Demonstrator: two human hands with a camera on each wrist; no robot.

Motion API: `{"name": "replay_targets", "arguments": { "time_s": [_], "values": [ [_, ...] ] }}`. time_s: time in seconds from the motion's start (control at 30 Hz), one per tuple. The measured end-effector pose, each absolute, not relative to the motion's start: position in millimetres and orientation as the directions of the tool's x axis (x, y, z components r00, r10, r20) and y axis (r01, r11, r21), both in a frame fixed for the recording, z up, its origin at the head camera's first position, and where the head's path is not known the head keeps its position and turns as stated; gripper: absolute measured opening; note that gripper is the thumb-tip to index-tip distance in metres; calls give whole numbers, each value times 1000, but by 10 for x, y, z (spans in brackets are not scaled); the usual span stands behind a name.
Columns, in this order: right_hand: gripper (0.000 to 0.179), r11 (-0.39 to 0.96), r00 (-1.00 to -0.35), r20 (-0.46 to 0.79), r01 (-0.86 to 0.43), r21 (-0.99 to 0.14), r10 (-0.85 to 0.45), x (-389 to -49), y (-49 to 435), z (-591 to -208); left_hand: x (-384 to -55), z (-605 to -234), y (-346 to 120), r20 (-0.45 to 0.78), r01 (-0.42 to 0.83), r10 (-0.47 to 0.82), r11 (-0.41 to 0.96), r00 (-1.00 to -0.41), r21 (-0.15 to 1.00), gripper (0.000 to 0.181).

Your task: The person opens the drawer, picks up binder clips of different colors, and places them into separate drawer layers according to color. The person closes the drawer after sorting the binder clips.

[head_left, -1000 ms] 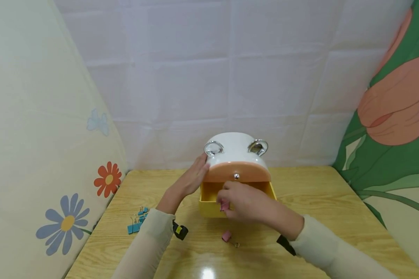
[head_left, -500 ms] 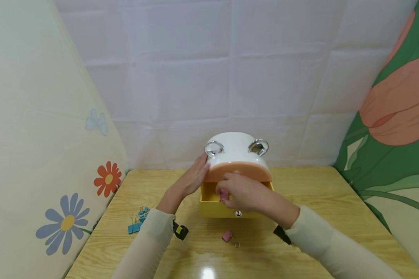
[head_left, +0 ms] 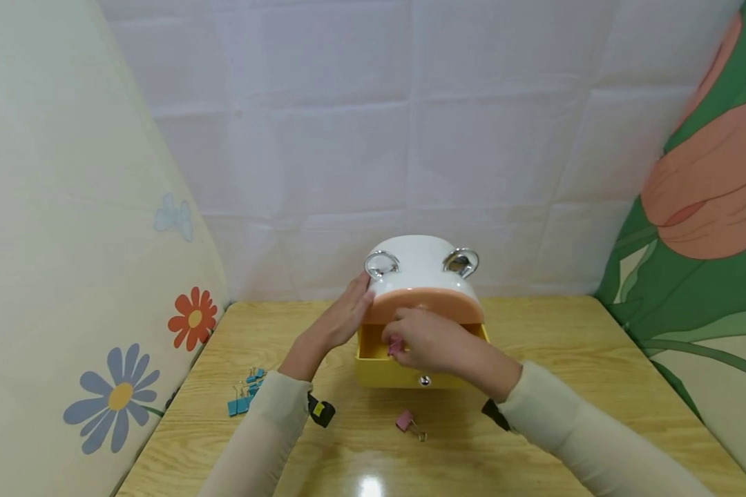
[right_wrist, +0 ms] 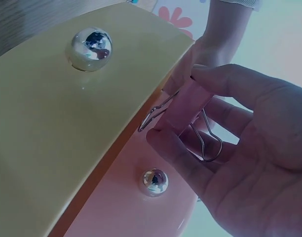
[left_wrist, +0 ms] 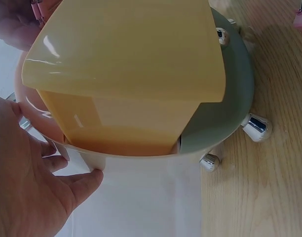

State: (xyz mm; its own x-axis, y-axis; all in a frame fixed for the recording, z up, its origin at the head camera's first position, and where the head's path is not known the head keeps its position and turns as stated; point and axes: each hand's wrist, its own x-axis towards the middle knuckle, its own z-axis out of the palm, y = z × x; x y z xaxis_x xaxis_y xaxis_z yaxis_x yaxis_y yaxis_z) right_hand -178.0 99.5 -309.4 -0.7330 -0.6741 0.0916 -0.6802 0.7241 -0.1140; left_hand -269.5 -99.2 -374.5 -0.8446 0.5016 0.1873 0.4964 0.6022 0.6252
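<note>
My right hand (head_left: 434, 339) pinches a pink binder clip (right_wrist: 186, 104) between thumb and fingers, its wire handles sticking out on both sides. The clip is over the pulled-out yellow drawer (head_left: 373, 373) of a small rounded desk organizer (head_left: 415, 266). That organizer has a white top, silver ear-like loops and a peach upper drawer (head_left: 393, 308), which is pushed in. My left hand (head_left: 344, 316) rests against the organizer's left side, its fingers extended along the wall in the left wrist view. Part of the drawer's inside is hidden behind my right hand.
Another pink binder clip (head_left: 404, 420) lies on the wooden table (head_left: 534, 442) in front of the drawer. Several blue binder clips (head_left: 239, 406) lie to the left, beside my left sleeve. A white cloth (head_left: 323, 159) hangs behind the organizer.
My right hand has moved up and forward with the pink binder clip, from the drawer's front edge to over its opening. The drawer's silver knob has come into view. My left hand stays put.
</note>
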Motion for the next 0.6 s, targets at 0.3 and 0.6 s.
{"name": "replay_targets", "arguments": {
  "time_s": [0.3,0.6],
  "values": [
    [12,732,-740,92,-672,-110,-666,-1821,964,-3116,-2687,-3724,-998,174,494,509,607,-843,622,69],
    [9,747,-755,81,-656,-109,-651,-1858,941,-3151,-2685,-3719,-1008,173,496,513,601,-841,627,68]
  ]
}}
